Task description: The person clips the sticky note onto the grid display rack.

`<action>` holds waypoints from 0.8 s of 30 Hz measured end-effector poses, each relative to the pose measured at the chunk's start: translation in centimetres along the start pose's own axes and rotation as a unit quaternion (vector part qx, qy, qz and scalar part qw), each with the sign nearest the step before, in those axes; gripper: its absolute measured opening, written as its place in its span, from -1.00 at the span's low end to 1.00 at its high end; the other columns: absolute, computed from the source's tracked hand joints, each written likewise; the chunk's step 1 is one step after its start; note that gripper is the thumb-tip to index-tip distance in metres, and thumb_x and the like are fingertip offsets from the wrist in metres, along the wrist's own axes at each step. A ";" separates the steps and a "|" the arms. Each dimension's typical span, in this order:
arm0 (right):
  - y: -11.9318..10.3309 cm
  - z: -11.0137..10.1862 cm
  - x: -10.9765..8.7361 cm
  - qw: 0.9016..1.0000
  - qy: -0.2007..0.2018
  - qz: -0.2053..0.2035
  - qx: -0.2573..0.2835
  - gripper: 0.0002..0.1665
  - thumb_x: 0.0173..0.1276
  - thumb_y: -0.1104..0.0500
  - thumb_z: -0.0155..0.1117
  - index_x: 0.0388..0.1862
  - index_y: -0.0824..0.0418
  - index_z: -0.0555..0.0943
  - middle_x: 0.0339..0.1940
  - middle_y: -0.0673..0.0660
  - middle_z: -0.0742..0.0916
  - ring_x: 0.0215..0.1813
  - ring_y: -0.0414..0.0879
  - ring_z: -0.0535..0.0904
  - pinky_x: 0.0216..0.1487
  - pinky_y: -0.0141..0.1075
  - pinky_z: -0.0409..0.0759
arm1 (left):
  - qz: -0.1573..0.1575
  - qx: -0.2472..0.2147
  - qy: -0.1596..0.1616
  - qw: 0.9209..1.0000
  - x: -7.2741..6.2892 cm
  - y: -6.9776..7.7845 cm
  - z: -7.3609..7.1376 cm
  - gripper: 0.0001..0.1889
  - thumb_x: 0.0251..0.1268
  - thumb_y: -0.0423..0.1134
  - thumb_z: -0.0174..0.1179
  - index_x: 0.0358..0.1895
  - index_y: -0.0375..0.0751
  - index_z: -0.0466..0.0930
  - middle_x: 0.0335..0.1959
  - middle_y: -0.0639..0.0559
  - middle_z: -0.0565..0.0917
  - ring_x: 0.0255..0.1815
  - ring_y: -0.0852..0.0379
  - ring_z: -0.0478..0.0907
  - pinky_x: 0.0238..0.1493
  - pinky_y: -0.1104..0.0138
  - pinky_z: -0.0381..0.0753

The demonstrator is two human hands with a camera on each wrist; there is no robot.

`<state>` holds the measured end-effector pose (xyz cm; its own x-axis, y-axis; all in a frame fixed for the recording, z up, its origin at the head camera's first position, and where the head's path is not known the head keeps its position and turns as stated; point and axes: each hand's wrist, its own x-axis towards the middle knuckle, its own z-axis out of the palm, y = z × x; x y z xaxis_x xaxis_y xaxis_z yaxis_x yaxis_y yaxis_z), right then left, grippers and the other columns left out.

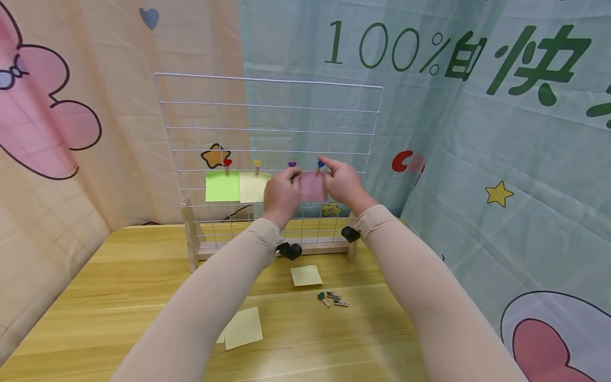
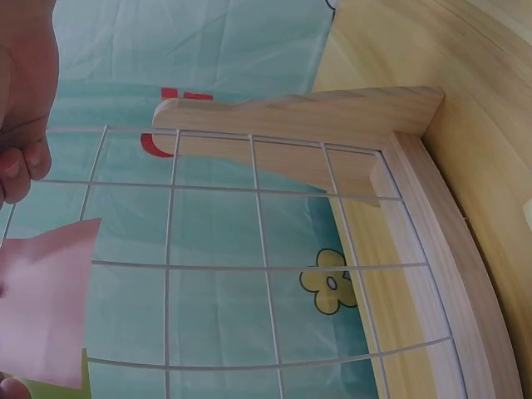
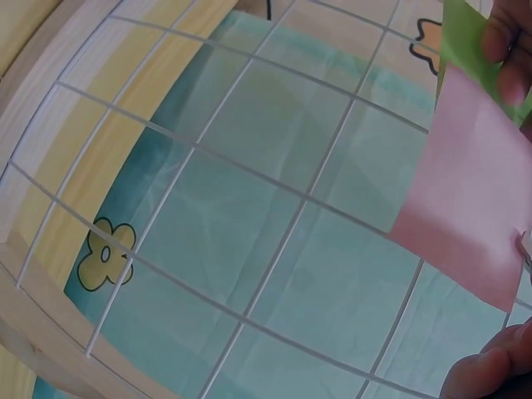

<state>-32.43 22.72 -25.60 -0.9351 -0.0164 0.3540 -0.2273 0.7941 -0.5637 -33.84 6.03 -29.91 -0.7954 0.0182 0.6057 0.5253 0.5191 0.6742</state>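
Note:
A wire grid panel stands on a wooden base. My left hand pinches the left edge of a pink sticky note, just below a purple heart clothespin. At the note's upper right, my right hand holds a blue heart clothespin, index finger at its top. Further left hang a light green note under a red heart clothespin and a pale yellow note under a yellow one. Another green piece shows by my left fingers, partly hidden.
On the wooden table lie a loose yellow note, more yellow notes nearer me, and several small clothespins. A printed curtain hangs behind the grid. Black wrist cameras sit below both wrists.

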 end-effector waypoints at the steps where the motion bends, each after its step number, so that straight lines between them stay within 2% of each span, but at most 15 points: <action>1: 0.0 0.0 0.0 1.000 0.000 0.000 0.000 -0.42 0.71 0.12 0.01 0.63 -0.17 0.38 -0.69 -0.01 0.34 -0.65 -0.09 0.24 -0.54 -0.27 0.33 | 0.000 0.000 -0.001 1.000 0.0 0.0 0.0 -0.77 0.63 -0.20 0.16 0.06 -0.10 0.80 0.07 -0.04 0.83 0.06 -0.04 0.79 0.07 0.12 0.77; 7: 0.0 -0.1 -0.2 1.000 -0.001 0.004 -0.001 -0.41 0.71 0.12 0.02 0.64 -0.20 0.36 -0.69 -0.01 0.34 -0.65 -0.10 0.25 -0.56 -0.28 0.35 | -0.003 0.004 -0.010 1.000 0.2 0.1 0.3 -0.77 0.63 -0.19 0.16 0.05 -0.12 0.80 0.03 -0.04 0.84 0.01 -0.04 0.80 0.04 0.13 0.78; 14: -0.1 -0.2 -0.5 1.000 -0.001 -0.002 0.006 -0.40 0.71 0.13 0.03 0.65 -0.17 0.36 -0.72 -0.02 0.33 -0.69 -0.11 0.24 -0.59 -0.29 0.34 | 0.007 0.013 -0.002 1.000 0.3 -0.1 0.6 -0.78 0.63 -0.20 0.17 0.03 -0.13 0.80 0.00 -0.05 0.85 -0.01 -0.04 0.80 0.02 0.12 0.78; 24: 0.1 -0.5 -1.0 1.000 -0.003 -0.016 0.008 -0.40 0.70 0.10 0.05 0.65 -0.15 0.36 -0.72 -0.04 0.32 -0.69 -0.12 0.23 -0.59 -0.29 0.32 | -0.009 0.000 -0.010 1.000 0.1 0.0 0.1 -0.77 0.62 -0.23 0.17 0.12 -0.17 0.76 0.09 -0.07 0.82 0.11 -0.05 0.78 0.10 0.13 0.77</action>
<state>-31.38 23.14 -25.65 -0.9285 -0.0457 0.3686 -0.2624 0.7831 -0.5638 -33.95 6.17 -29.87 -0.8106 0.0249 0.5851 0.5106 0.5194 0.6853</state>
